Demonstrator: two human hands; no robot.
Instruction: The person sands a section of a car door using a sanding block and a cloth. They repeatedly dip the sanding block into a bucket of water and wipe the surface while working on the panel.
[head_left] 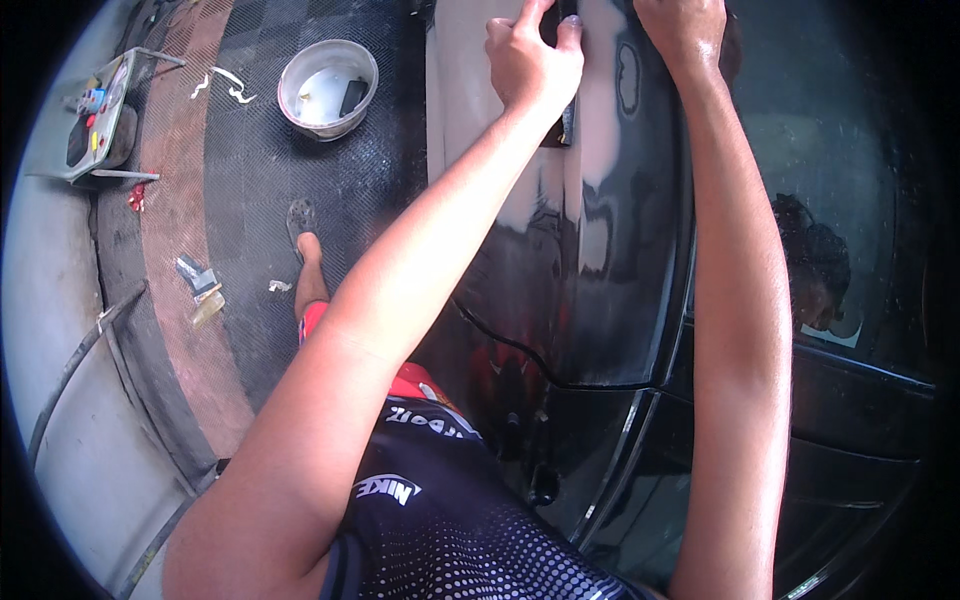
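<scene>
At the top of the head view, my left hand (535, 65) is closed round a long dark block, apparently a sanding block (563, 130), and presses it against a black car's side panel (625, 250). Much of the block is hidden under the hand and wrist. Grey and pinkish dull patches (460, 90) with uneven edges cover the panel around it. My right hand (687, 30) is at the car beside the window glass (820, 130), its fingers cut off by the upper edge, so their grip does not show.
A bucket (285, 100) on the floor mat (245, 190) holds water and a dark block. Farther left is a small table (60, 160) with tools and coloured items. Scraps of sheet (205, 290) and white strips (230, 90) lie on the mat. A hose (75, 360) runs by the wall.
</scene>
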